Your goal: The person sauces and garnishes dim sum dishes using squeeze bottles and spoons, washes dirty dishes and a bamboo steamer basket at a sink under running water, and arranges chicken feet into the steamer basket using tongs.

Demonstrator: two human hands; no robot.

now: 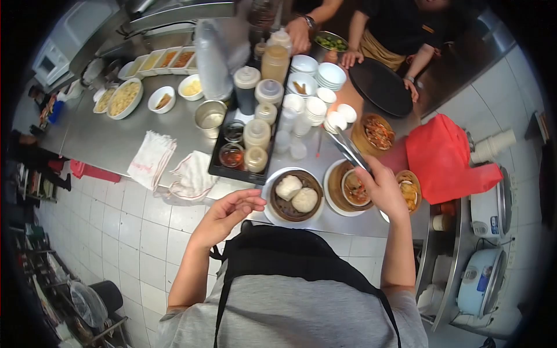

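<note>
Metal tongs (346, 146) are gripped in my right hand (384, 187), above a bamboo steamer (335, 184) that holds a small bowl of food (355, 189). My left hand (231, 213) is empty, its fingers apart, beside the left rim of a white plate (268, 204). On that plate a round steamer (280, 210) holds two white buns (297, 193). A steamer of reddish food (378, 133) stands behind the tongs, and a basket of yellowish pieces (408, 191) is to the right of my right hand.
A black tray (239, 175) of sauce bottles stands behind the buns. White cloths (194, 175) lie at the counter edge. Stacked cups and bowls (331, 76) are further back. A red bag (438, 158) is at the right. Two people stand opposite, one touching a black round tray (381, 87).
</note>
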